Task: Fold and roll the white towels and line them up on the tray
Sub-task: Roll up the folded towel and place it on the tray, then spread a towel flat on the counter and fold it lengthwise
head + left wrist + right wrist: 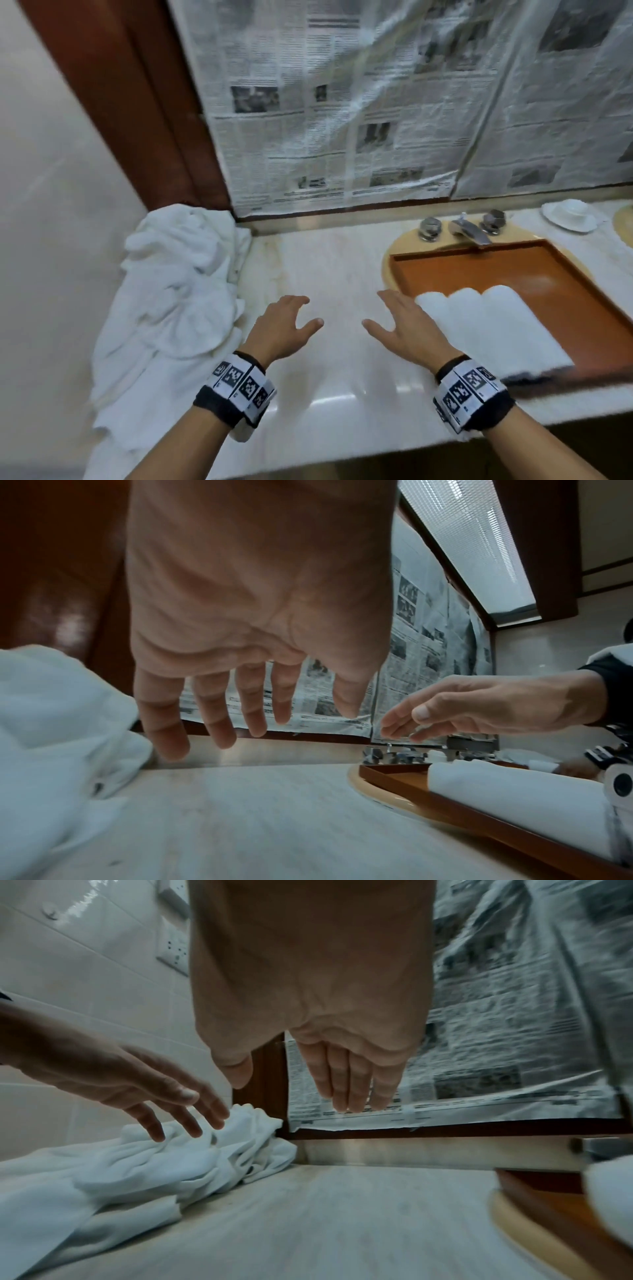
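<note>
Pale marble counter (329, 260) ran wall to wall, w/ newspaper (342, 102) taped across the pane behind it. Heap of loose white towels (171, 274) lay crumpled at far-left end of counter, spilling over its front edge. Brown tray (513, 267) sat over the sink (404, 250) at counter's right side, chrome tap (469, 231) behind it. Three rolled towels (486, 325) lay side by side at tray's near end, touching each other. White dish (568, 216) sat at counter's far-right back. Left hand (281, 325) hovered above bare counter just right of the heap, fingers spread & relaxed, gripping nothing; in left-wrist view fingers (212, 718) hung down clear of the surface. Right hand (407, 329) hovered above counter just left of the rolled towels, palm down, fingers straight & together, empty. Marker bands on both wrists.
</note>
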A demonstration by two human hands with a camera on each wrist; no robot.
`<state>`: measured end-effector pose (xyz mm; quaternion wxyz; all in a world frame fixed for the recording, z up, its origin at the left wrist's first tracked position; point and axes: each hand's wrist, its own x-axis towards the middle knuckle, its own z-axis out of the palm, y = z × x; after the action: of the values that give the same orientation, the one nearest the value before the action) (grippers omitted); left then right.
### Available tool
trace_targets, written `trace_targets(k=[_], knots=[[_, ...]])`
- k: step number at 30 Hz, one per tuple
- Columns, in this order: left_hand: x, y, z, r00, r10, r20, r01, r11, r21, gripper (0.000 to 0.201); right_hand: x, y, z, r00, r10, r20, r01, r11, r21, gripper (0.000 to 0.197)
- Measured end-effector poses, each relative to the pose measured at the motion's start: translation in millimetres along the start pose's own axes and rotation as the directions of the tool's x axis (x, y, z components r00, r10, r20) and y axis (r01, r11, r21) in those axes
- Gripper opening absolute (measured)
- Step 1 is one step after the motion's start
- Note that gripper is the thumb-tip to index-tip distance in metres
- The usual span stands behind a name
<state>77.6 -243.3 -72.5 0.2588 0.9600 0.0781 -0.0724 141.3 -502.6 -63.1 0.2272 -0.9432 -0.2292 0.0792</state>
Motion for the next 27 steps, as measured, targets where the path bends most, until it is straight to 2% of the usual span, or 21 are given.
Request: trace_targets(k=[6, 13, 18, 23, 27], knots=[[-34.7, -58.5, -34.0, 0.99, -0.118, -0.078, 0.115, 0.993, -0.038, 0.066, 26.7, -71.8, 33.8, 0.983, -0.138, 0.125, 0.142, 0.99, -0.023, 0.074], [-52.6, -109.2, -56.8, 0.946, -0.263, -0.19, 0.263, 0.964, -0.024, 0.062, 72.8, -131.7, 70.3, 0.932, -0.293, 0.213, 0.298, 0.954, 0.008, 0.07], [-46.2, -147.2, -63.0, 0.895, -0.382, -0.229, 0.373, 0.924, -0.083, 0.064, 115.3, -163.6, 107.3, 0.863, -0.437, 0.253, 0.44, 0.897, 0.046, 0.066], [-38.2, -164.5, -57.2, 0.879, -0.417, -0.232, 0.429, 0.903, 0.003, 0.065, 153.5, -194.2, 139.1, 0.781, -0.536, 0.322, 0.545, 0.836, 0.07, 0.062], [-39.3, -171.9, -49.6, 0.868, -0.437, -0.238, 0.456, 0.89, 0.029, 0.068, 171.7, -209.1, 165.1, 0.712, -0.593, 0.376, 0.645, 0.764, -0.017, 0.065]])
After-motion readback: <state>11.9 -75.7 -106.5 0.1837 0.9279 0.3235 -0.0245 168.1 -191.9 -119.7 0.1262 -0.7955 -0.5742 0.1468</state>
